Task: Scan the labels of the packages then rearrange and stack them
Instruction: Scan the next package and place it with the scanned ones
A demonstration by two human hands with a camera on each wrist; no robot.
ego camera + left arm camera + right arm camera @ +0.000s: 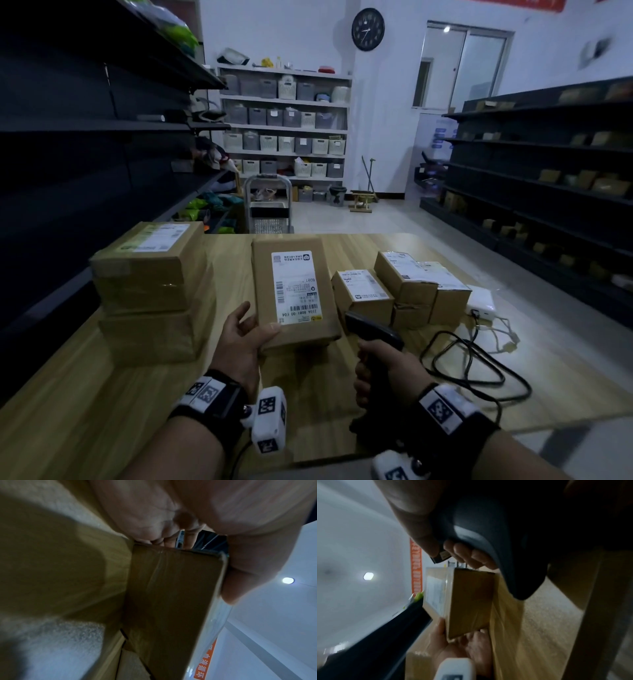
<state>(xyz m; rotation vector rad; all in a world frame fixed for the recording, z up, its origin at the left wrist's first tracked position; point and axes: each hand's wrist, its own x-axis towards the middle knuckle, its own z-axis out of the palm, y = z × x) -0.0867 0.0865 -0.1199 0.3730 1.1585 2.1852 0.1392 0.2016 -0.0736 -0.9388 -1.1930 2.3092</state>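
Left hand (245, 337) grips flat package (294, 291) by its near corner, tilted above table (102, 394); right hand (383, 371) grips scanner (373, 334). Cardboard looks stiff, light; tape possibly slick. Hold the edges, clear of the label.

a round black clock (368, 29) hangs on the white back wall at twelve o'clock, above white shelves (286, 128) packed with bins. a window (463, 65) sits at one o'clock. dark shelving (548, 178) stands at three o'clock, more at nine, over a pale tiled floor (383, 219).
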